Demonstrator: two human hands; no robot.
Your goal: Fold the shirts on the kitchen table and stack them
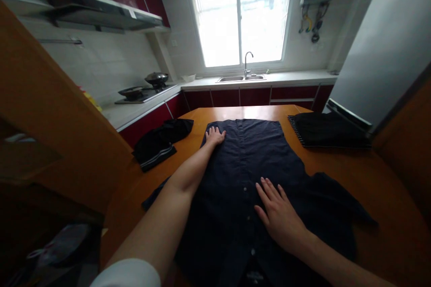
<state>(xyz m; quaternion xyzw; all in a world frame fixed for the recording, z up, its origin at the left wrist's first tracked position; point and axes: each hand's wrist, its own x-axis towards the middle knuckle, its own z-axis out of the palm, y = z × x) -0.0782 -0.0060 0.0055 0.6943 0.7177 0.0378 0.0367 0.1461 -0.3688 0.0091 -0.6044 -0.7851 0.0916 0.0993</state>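
Pale sleeve (129, 273) nearest me. Navy button-front shirt (218, 219) lies spread on wooden table (325, 161). Left hand (214, 136) flat by far edge (249, 121), fingers splayed; right hand (279, 213) beside button placket (247, 204), fingers extended, gripping nothing. I'd pin far edge, stroke fabric lightly outward from placket.

It's a kitchen here: straight out beyond the fingers (268, 191) runs a counter (299, 77) with sink (232, 79) and tap (245, 66), and away to their left, a hob (150, 94) carrying pans (156, 77) beneath a range hood (111, 17).
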